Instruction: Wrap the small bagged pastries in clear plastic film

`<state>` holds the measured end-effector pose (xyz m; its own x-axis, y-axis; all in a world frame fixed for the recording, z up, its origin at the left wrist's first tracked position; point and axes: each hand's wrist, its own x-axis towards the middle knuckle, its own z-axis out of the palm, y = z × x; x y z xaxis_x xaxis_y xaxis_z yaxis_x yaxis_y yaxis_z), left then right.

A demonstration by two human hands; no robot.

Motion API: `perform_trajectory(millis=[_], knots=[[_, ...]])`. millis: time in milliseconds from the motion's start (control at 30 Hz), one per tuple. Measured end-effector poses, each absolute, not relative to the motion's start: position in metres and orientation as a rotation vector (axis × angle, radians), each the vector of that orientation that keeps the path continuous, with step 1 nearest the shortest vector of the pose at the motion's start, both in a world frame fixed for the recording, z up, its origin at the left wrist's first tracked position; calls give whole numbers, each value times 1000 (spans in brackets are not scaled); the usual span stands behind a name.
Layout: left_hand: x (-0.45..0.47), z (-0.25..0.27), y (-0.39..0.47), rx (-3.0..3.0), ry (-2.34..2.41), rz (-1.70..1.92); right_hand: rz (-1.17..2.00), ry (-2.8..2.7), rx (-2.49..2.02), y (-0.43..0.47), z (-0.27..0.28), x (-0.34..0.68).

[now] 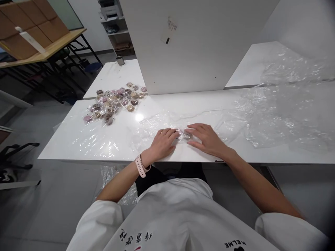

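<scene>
Small round pieces in clear wrappers [186,135] lie on the clear plastic sheet [157,120] between my hands; their exact kind is unclear. My left hand [163,142], with a pink watch band at its wrist, rests palm down with curled fingers against the left pieces. From the right, my right hand [205,138] reaches in, thumb and fingers bent around the right-hand piece. Its fingertips touch the wrapper. Palms and fingers partly hide the pieces. Further left is a loose pile of similar wrapped pieces [112,101], brown, pink and tan.
The white table [65,139] has its front edge close to my body. A tall white panel [188,45] stands behind my hands. Crumpled clear plastic [285,115] covers the right side. A metal cup [120,60] stands at the far left, and cartons [34,24] sit on another table.
</scene>
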<state>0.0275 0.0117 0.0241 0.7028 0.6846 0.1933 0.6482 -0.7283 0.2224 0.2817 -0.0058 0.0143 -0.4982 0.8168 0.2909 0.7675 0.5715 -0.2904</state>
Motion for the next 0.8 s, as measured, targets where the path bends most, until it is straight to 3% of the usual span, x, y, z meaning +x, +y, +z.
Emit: perform_trajectory(millis=[200, 333, 400, 567, 667, 800], knots=[[18, 22, 43, 2607, 1343, 315, 304, -2316, -1432, 8, -2, 273], [16, 44, 54, 2533, 1565, 812, 529, -2055, -1684, 37, 6, 271], [20, 48, 38, 2383, 1520, 1051, 658, -1918, -1722, 46, 9, 269], [28, 33, 9, 1432, 1153, 737, 748, -1808, -1711, 48, 11, 267], [28, 29, 36, 954, 1094, 879, 774, -1883, -1647, 41, 11, 268], [41, 37, 74, 1039, 1038, 964, 679, -2090, -1396, 33, 4, 273]])
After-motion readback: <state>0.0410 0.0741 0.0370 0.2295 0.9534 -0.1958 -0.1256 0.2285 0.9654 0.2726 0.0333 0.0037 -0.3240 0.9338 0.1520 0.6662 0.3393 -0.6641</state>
